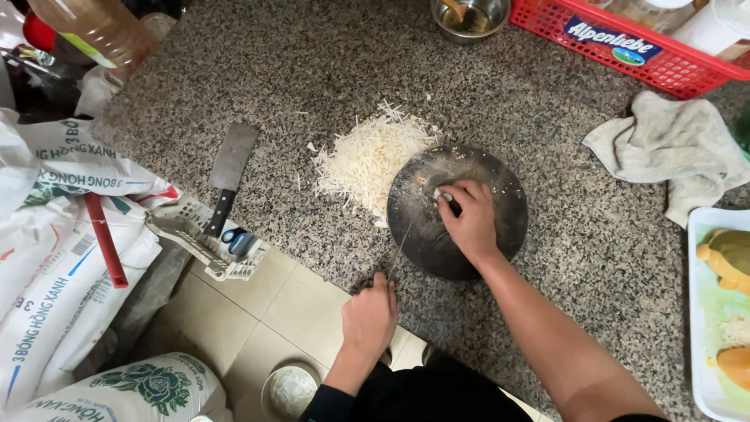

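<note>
Left hand (369, 316) is clenched round a knife handle at the counter edge, blade (405, 244) angled up onto the round dark chopping board (500, 227), tip near the other hand: a slicing hold, w/ the handle kept off the board for a clear stroke. Right hand (470, 220) presses down on a small pale piece (440, 194) at mid-board, fingers curled over it; it pins the piece by the blade. What the piece is cannot be told, prob. same stuff as the pale shreds (367, 160) heaped on the granite counter (328, 62) touching the board's left rim, i.e. pushed clear of the cutting area. A cleaver (228, 172) lies idle further left. Containers: steel bowl (471, 17) at top, contents unclear; red basket (664, 66) w/ jars or similar; white tray (695, 312) at right w/ yellowish food.
</note>
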